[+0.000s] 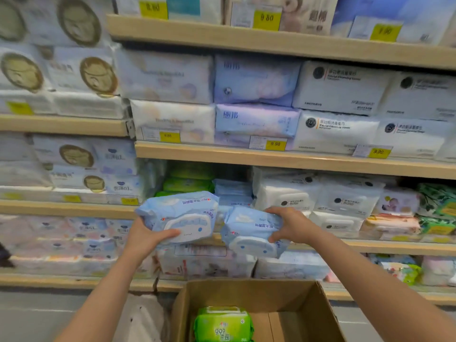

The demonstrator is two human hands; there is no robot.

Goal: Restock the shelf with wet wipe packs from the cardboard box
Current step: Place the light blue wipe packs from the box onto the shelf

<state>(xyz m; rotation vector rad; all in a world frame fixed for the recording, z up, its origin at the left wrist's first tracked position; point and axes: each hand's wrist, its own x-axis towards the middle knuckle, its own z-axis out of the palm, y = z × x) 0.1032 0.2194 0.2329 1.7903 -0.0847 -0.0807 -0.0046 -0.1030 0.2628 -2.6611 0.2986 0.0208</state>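
Observation:
My left hand (145,239) grips a light blue wet wipe pack (182,213) with a white lid, held up in front of the shelf. Beside it, my right hand (287,224) grips a second light blue pack (249,233), tilted with its lid facing down. Both packs hover just before the wooden shelf edge (370,246), where blue packs (232,188) and green packs (187,185) are stacked behind them. Below, the open cardboard box (318,309) holds a green wet wipe pack (223,324).
Shelves above and to the sides are packed with white, blue and lilac tissue packs and yellow price tags (275,144). White lidded wipe packs (296,198) sit right of the blue stack. A lower shelf (74,281) holds more packs. Grey floor lies beside the box.

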